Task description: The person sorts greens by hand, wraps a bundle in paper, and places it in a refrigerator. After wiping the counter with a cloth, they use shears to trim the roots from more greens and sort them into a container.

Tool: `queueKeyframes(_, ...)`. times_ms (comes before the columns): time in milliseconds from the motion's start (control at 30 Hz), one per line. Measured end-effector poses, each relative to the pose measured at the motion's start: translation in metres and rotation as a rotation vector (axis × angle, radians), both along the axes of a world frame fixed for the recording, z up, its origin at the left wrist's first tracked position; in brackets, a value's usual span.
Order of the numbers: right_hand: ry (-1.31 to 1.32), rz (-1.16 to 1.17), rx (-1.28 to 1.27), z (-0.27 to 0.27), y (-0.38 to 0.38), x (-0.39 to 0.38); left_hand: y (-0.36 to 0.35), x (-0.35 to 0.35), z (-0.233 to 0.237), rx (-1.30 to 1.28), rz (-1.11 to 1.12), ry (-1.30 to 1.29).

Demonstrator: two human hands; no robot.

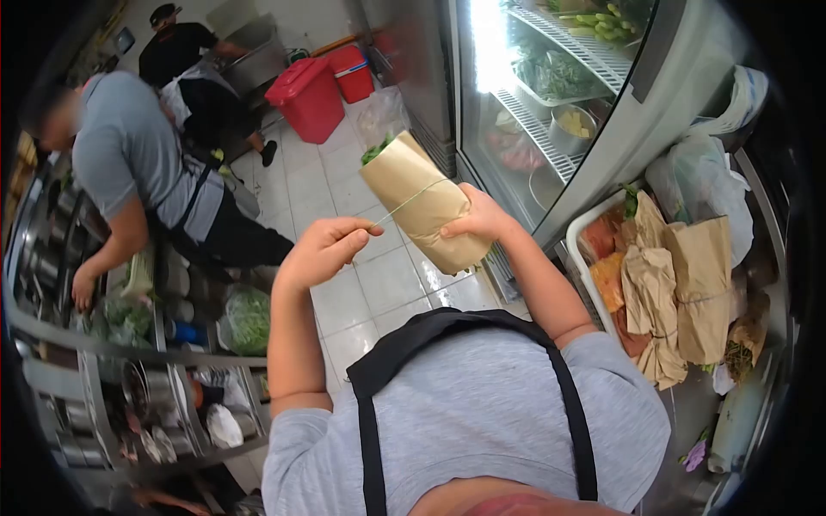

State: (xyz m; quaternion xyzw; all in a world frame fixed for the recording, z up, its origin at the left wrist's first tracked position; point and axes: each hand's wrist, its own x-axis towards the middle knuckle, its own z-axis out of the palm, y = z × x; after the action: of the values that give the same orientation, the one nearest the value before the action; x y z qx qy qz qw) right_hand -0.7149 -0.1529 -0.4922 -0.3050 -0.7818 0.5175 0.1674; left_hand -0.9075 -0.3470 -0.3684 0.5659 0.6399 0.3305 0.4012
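In the head view, the left grip (324, 249), pinched closed, is holding a string (404, 205); the right grip (482, 215), partly curled, is clasping a paper packet (413, 189), greens (375, 153) poking from its far end. Too hard a pull could be tearing the paper; a loosening clasp, dropping it. Right of this grip, a tub (576, 247) is carrying paper bundles (651, 288); ahead, a fridge (601, 163) pot (573, 145) is holding yellow pieces (571, 123).

No legible lettering, no readable label, brand, number or sign on any surface
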Motion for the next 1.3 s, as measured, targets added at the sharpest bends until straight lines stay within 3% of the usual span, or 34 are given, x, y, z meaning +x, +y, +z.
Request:
queueKeyframes(100, -0.078, -0.081, 0.208, 0.027, 0.014, -0.018, 0.033, -0.033, -0.021, 0.638, -0.011, 0.170)
queueKeyframes(133, -0.114, -0.124, 0.298, 0.038, 0.017, -0.020, 0.041, -0.039, -0.026, 0.651, 0.215, -0.257)
queueKeyframes(167, -0.084, -0.128, 0.292, 0.047, 0.022, -0.021, 0.051, -0.062, -0.039, 0.655, 0.275, -0.628)
queueKeyframes(233, -0.023, -0.127, 0.283, 0.064, 0.029, -0.022, 0.088, -0.065, -0.066, 0.632, 0.188, -0.614)
queueKeyframes(300, 0.044, -0.095, 0.353, 0.076, 0.034, -0.023, 0.132, -0.056, -0.126, 0.567, 0.070, -0.631)
queueKeyframes(367, 0.116, -0.090, 0.483, 0.086, 0.037, -0.025, 0.173, -0.050, -0.154, 0.458, -0.185, -0.654)
queueKeyframes(400, 0.058, -0.084, 0.415, 0.097, 0.041, -0.020, 0.188, -0.047, -0.141, 0.572, -0.312, -0.513)
queueKeyframes(500, 0.285, -0.245, 0.512, 0.081, 0.053, -0.011, 0.233, -0.043, -0.104, 0.845, -0.588, -0.094)
queueKeyframes(533, 0.220, -0.365, 0.561, 0.091, 0.043, -0.007, 0.234, -0.028, -0.069, 0.385, -0.513, -0.717)
queueKeyframes(567, 0.421, -0.439, 0.266, 0.095, 0.036, -0.005, 0.233, -0.016, -0.034, -0.159, -0.386, -1.262)
queueKeyframes(600, 0.633, -0.501, -0.024, 0.097, 0.028, -0.005, 0.260, -0.021, -0.067, 0.039, -0.497, -1.059)
queueKeyframes(633, 0.852, -0.548, -0.312, 0.098, 0.019, -0.004, 0.270, -0.019, -0.047, 0.606, -0.783, -0.543)
queueKeyframes(667, 1.167, -0.393, -0.569, 0.099, 0.004, -0.001, 0.280, -0.016, -0.027, 1.245, -0.771, -0.125)
queueKeyframes(767, 1.300, -0.710, -0.797, 0.057, -0.028, 0.005, 0.288, 0.003, -0.010, 1.560, -1.159, 0.207)
queueKeyframes(800, 1.332, -0.803, -0.832, 0.047, -0.039, 0.004, 0.288, 0.011, -0.005, 1.577, -1.228, 0.205)
queueKeyframes(967, 1.428, -1.026, -0.584, 0.063, -0.096, 0.000, 0.257, 0.050, 0.061, 1.598, -1.592, 0.326)
queueKeyframes(1033, 1.457, -1.096, -0.424, 0.071, -0.122, -0.002, 0.260, 0.072, 0.085, 1.526, -1.603, 0.014)
queueKeyframes(1100, 1.478, -1.147, -0.262, 0.081, -0.142, 0.001, 0.279, 0.114, 0.106, 1.471, -1.369, -0.499)
queueKeyframes(1167, 1.496, -1.180, -0.117, 0.089, -0.158, 0.007, 0.291, 0.157, 0.136, 1.566, -0.737, -0.457)
queueKeyframes(1200, 1.503, -1.191, -0.053, 0.093, -0.165, 0.011, 0.295, 0.189, 0.144, 1.509, -0.491, -0.601)
queueKeyframes(1267, 1.507, -1.210, 0.063, 0.101, -0.180, 0.018, 0.300, 0.222, 0.153, 1.366, -0.299, -0.593)
queueKeyframes(1300, 1.505, -1.216, 0.112, 0.104, -0.187, 0.020, 0.302, 0.227, 0.157, 1.290, -0.355, -0.450)
